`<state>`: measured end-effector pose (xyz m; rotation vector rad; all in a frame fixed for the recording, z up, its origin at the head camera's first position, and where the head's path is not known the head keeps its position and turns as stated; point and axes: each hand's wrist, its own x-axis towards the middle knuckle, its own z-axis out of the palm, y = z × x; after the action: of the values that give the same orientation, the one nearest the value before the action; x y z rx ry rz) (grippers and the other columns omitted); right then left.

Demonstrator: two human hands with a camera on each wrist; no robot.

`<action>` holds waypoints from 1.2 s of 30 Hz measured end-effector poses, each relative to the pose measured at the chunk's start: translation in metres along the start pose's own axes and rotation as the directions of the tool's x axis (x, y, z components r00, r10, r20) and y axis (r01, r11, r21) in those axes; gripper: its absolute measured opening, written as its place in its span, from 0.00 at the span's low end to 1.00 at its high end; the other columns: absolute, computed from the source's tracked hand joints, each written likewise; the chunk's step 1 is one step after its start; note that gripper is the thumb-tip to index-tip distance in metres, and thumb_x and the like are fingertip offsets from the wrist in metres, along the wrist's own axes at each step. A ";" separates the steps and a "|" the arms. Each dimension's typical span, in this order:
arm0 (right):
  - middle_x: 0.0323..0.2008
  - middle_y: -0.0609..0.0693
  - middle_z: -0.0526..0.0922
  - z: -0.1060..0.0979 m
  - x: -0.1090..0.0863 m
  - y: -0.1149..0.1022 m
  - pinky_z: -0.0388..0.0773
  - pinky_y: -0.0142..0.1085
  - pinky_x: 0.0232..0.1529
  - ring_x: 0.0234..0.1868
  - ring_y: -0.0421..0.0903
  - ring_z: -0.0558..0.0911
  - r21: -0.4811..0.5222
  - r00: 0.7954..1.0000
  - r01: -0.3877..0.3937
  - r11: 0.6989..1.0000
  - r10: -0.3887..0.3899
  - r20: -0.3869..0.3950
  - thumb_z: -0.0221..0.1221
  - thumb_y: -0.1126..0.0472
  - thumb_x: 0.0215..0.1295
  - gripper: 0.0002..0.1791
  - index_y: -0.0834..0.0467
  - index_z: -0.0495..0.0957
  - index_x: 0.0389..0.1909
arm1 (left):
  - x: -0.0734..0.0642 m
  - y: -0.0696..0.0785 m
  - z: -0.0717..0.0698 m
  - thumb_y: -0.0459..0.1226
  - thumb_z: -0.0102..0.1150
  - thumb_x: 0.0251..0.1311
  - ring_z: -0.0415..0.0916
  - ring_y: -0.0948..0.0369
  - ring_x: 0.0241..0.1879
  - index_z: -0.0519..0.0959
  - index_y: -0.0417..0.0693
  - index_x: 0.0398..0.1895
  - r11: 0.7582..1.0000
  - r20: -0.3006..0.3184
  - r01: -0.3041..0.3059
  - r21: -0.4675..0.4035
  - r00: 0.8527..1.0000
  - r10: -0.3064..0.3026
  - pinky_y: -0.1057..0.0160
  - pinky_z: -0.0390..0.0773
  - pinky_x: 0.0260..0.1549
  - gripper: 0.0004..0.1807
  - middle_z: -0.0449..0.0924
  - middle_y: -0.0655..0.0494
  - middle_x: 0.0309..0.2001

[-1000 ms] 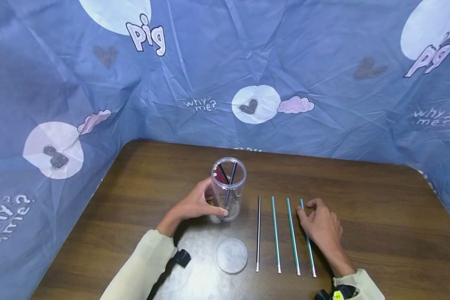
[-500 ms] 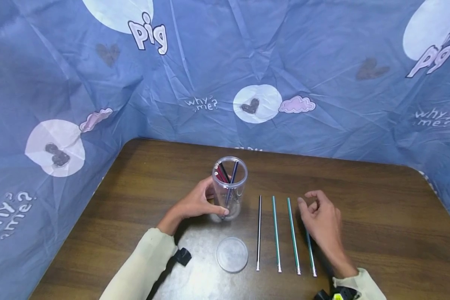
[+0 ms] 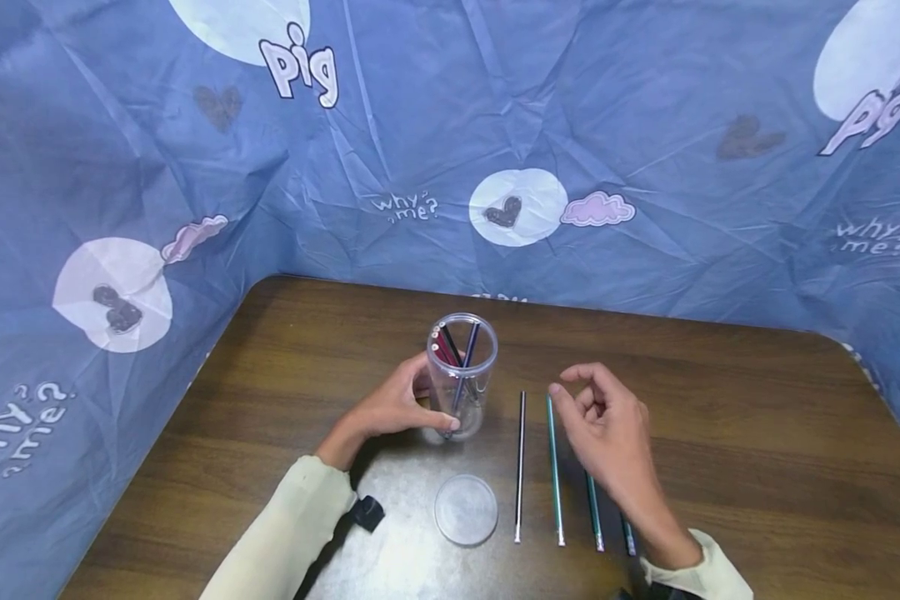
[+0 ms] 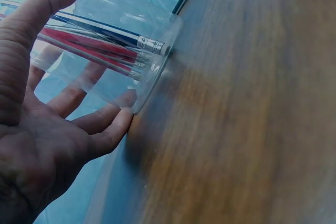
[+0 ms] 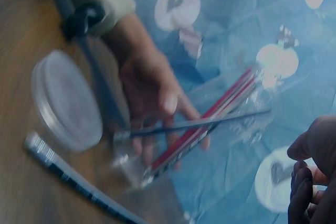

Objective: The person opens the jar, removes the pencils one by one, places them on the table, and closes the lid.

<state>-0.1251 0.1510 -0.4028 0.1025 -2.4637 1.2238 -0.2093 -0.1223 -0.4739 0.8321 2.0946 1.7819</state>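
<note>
Left grip: curled round the clear jar
Clear jar: upright, red and dark pencils inside
Right grip: loosely bent, unclenched, above loose pencils
Loose pencils: four on bench, beneath right grip and toward left
Lid: flat, just nearside of left grip

A clear jar stands upright just below centre, red, black and blue pencils leaning inside. Right of it, a dark pencil and three teal pencils lie side by side, two partly hidden.
</note>
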 end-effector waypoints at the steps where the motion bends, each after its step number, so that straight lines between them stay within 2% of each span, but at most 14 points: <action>1: 0.15 0.42 0.72 0.001 0.000 -0.004 0.65 0.29 0.14 0.15 0.38 0.68 0.019 1.000 0.006 1.000 -0.006 0.002 0.68 0.63 0.61 0.08 0.54 0.82 0.40 | 0.000 0.000 0.000 0.28 0.78 0.39 0.80 0.52 0.53 0.71 0.39 0.62 1.000 -0.001 -0.001 0.002 1.000 0.001 0.54 0.78 0.57 0.41 0.81 0.44 0.54; 8: 0.15 0.43 0.72 0.008 0.005 -0.029 0.64 0.27 0.13 0.15 0.38 0.68 0.139 0.999 0.032 0.990 -0.036 0.027 0.68 0.65 0.61 0.08 0.53 0.82 0.40 | 0.000 -0.001 0.000 0.29 0.79 0.39 0.79 0.53 0.53 0.71 0.39 0.63 1.000 -0.008 -0.002 0.030 1.000 0.002 0.54 0.77 0.57 0.42 0.81 0.45 0.54; 18: 0.15 0.44 0.72 0.017 0.013 -0.056 0.64 0.29 0.12 0.14 0.39 0.69 0.223 0.996 0.035 0.974 -0.052 0.069 0.67 0.63 0.62 0.08 0.54 0.82 0.41 | 0.000 -0.003 0.001 0.28 0.79 0.39 0.79 0.52 0.53 0.70 0.40 0.63 1.000 -0.007 -0.010 0.004 1.000 0.010 0.54 0.78 0.57 0.42 0.80 0.43 0.55; 21: 0.14 0.44 0.72 0.021 0.017 -0.062 0.62 0.29 0.13 0.13 0.39 0.67 0.232 0.995 0.013 0.973 -0.037 0.098 0.67 0.62 0.62 0.07 0.53 0.82 0.41 | 0.000 -0.003 0.000 0.28 0.78 0.39 0.79 0.53 0.53 0.70 0.40 0.63 1.000 -0.005 -0.010 0.003 1.000 0.010 0.54 0.78 0.57 0.42 0.80 0.42 0.55; 27: 0.08 0.44 0.64 0.025 0.025 -0.072 0.54 0.30 0.11 0.10 0.37 0.61 0.267 0.980 -0.058 0.962 0.004 0.198 0.65 0.60 0.64 0.05 0.52 0.82 0.40 | -0.001 -0.003 0.000 0.27 0.78 0.39 0.80 0.53 0.52 0.70 0.40 0.64 1.000 -0.006 0.009 -0.009 1.000 -0.009 0.55 0.78 0.56 0.43 0.81 0.44 0.55; 31: 0.07 0.43 0.63 0.023 0.035 -0.079 0.53 0.30 0.10 0.09 0.36 0.60 0.222 0.969 -0.012 0.975 -0.044 0.243 0.64 0.60 0.64 0.05 0.53 0.83 0.40 | -0.001 -0.002 -0.001 0.27 0.78 0.40 0.80 0.53 0.51 0.70 0.41 0.64 1.000 -0.007 0.011 -0.011 1.000 -0.011 0.55 0.79 0.55 0.43 0.81 0.44 0.54; 36: 0.08 0.42 0.67 0.020 0.051 -0.089 0.60 0.34 0.12 0.10 0.39 0.65 0.106 0.943 0.084 0.991 -0.114 0.312 0.64 0.58 0.64 0.07 0.52 0.84 0.41 | 0.001 -0.001 -0.001 0.26 0.78 0.40 0.80 0.54 0.51 0.71 0.42 0.63 1.000 -0.003 0.008 -0.005 1.000 -0.008 0.54 0.79 0.55 0.42 0.81 0.46 0.54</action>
<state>-0.1574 0.0860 -0.3281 0.4784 -2.6302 1.3671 -0.2108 -0.1232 -0.4748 0.8196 2.0915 1.7851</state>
